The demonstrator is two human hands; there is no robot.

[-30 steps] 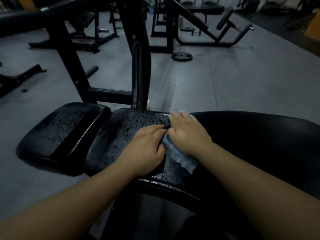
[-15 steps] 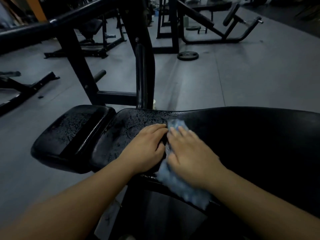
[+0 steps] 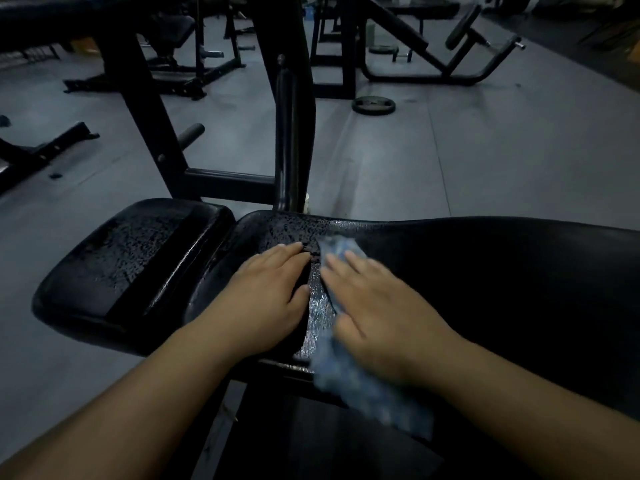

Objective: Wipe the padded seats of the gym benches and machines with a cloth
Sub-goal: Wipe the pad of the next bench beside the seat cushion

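Pressing blue cloth (image 3: 375, 393) onto bench pad (image 3: 491, 271), right hand (image 3: 377, 306) flat; left hand (image 3: 266, 296) seemingly flat alongside.

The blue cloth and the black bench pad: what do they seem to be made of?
Cloth: a soft textile, maybe microfibre or terry. It hangs limp over the pad's edge, and blur hides the weave. Bench pad: probably vinyl or faux leather over padding, with a glossy black finish. Its skin looks speckled, perhaps cracked, beside the left hand.

a black weight plate (image 3: 373, 105) flat on the grey floor (image 3: 485, 150)
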